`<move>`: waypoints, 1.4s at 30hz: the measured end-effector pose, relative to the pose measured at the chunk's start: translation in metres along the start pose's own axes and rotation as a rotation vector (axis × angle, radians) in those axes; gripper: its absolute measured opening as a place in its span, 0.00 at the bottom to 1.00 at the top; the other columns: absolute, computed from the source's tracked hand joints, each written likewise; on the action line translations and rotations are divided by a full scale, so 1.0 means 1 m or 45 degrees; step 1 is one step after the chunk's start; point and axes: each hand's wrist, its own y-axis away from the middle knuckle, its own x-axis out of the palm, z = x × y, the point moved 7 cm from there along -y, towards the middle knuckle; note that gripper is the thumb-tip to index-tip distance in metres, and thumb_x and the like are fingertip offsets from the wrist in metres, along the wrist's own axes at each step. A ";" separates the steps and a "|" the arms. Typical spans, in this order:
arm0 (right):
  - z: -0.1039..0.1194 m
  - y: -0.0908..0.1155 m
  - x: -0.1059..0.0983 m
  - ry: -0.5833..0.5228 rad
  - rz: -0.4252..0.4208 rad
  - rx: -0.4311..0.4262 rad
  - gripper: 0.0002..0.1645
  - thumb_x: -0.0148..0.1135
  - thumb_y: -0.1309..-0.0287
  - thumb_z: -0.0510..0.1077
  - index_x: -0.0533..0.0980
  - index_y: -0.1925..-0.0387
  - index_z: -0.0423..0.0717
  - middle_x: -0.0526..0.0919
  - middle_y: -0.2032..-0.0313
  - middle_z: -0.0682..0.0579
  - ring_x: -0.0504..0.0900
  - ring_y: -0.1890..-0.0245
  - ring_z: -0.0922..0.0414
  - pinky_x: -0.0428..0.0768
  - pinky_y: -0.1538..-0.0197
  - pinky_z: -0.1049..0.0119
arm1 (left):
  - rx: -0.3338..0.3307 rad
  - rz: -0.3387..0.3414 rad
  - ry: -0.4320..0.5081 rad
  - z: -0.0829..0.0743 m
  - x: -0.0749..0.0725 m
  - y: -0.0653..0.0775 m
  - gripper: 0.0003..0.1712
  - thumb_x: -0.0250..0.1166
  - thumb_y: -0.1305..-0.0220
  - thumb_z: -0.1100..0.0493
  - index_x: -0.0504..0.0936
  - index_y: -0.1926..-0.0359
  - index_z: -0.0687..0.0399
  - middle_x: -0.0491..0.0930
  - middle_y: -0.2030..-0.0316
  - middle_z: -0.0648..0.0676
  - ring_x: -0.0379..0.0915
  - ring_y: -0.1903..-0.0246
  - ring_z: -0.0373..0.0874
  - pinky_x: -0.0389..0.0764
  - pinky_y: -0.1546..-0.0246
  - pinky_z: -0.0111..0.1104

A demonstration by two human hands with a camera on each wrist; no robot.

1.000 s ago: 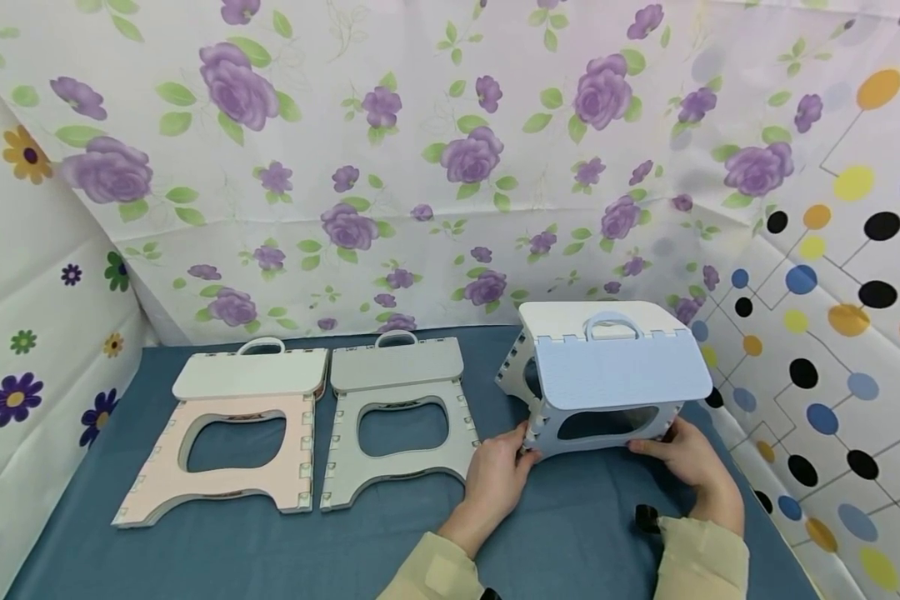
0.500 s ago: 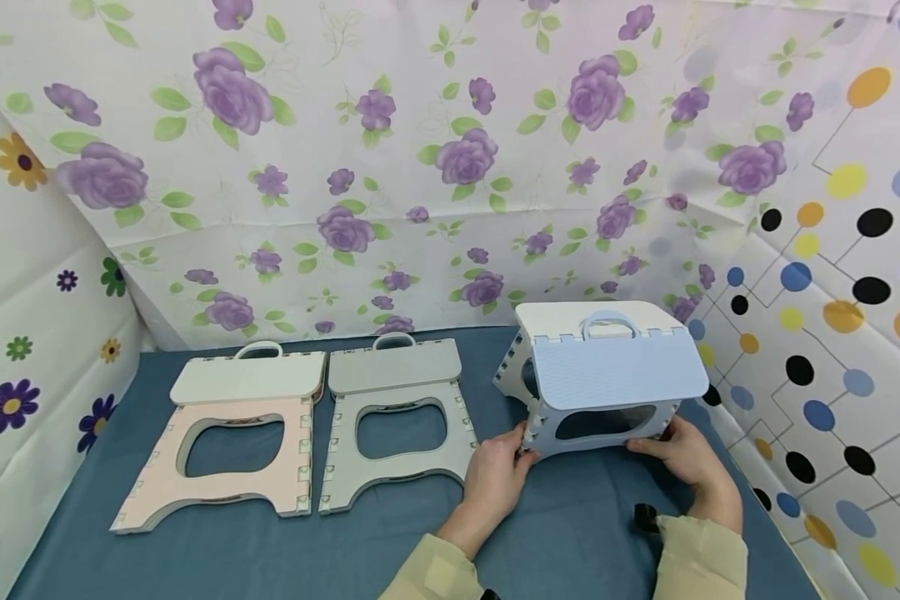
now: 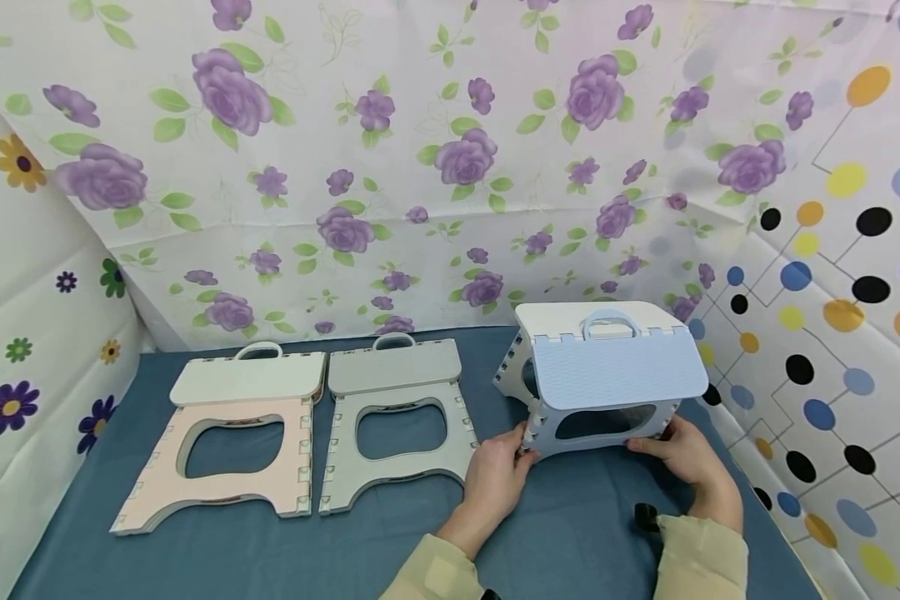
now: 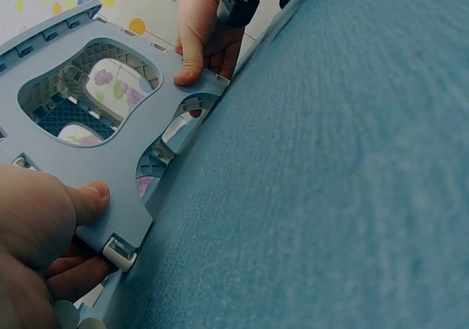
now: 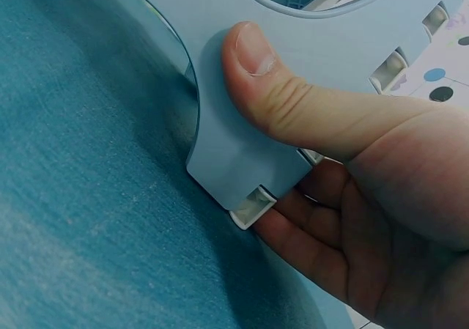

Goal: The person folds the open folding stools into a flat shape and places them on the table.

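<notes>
A light blue and white folding stool (image 3: pixel 618 367) is partly unfolded at the right of the table, its blue half of the top sloping toward me and its carry handle standing up at the ridge. My left hand (image 3: pixel 492 477) grips the near left leg, thumb on the front face and fingers behind, as the left wrist view shows. On the near right leg, my right hand (image 3: pixel 690 458) does the same; in the right wrist view its thumb (image 5: pixel 256 72) presses the blue panel and the fingers curl behind the foot.
Left of the stool lie two folded stools, a grey-green one (image 3: pixel 397 425) and a pink one with a white top (image 3: pixel 232 433). Blue cloth (image 3: pixel 285 558) covers the table. A flowered sheet (image 3: pixel 420 167) hangs behind, and a dotted sheet (image 3: pixel 832 333) stands close on the right.
The head view has shifted slightly. Both hands keep their grip on the blue and white folding stool, which stays in place.
</notes>
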 end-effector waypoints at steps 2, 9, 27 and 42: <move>0.000 0.000 0.000 -0.002 0.007 0.001 0.36 0.78 0.34 0.52 0.75 0.36 0.34 0.84 0.47 0.40 0.80 0.52 0.51 0.79 0.52 0.58 | 0.000 -0.005 0.002 0.000 -0.001 0.000 0.28 0.77 0.32 0.55 0.85 0.36 0.61 0.90 0.50 0.57 0.89 0.55 0.47 0.87 0.58 0.38; 0.000 0.000 0.000 -0.002 0.013 -0.001 0.34 0.77 0.34 0.52 0.76 0.37 0.34 0.84 0.48 0.41 0.80 0.53 0.51 0.78 0.52 0.59 | 0.014 -0.013 -0.001 0.000 0.000 0.000 0.27 0.76 0.32 0.56 0.85 0.36 0.61 0.90 0.50 0.57 0.89 0.55 0.47 0.87 0.58 0.37; -0.002 -0.001 0.001 -0.032 0.031 0.010 0.35 0.77 0.33 0.52 0.75 0.36 0.34 0.83 0.46 0.41 0.79 0.51 0.52 0.78 0.51 0.60 | 0.014 0.000 -0.018 -0.001 0.000 0.000 0.26 0.76 0.31 0.54 0.85 0.36 0.58 0.90 0.50 0.55 0.89 0.55 0.45 0.86 0.58 0.36; -0.003 -0.003 0.001 -0.025 0.046 0.029 0.40 0.76 0.32 0.53 0.72 0.32 0.33 0.82 0.43 0.39 0.80 0.49 0.50 0.79 0.49 0.55 | 0.024 0.003 -0.014 -0.001 0.000 0.000 0.26 0.76 0.31 0.54 0.85 0.36 0.57 0.90 0.50 0.54 0.88 0.55 0.44 0.86 0.58 0.36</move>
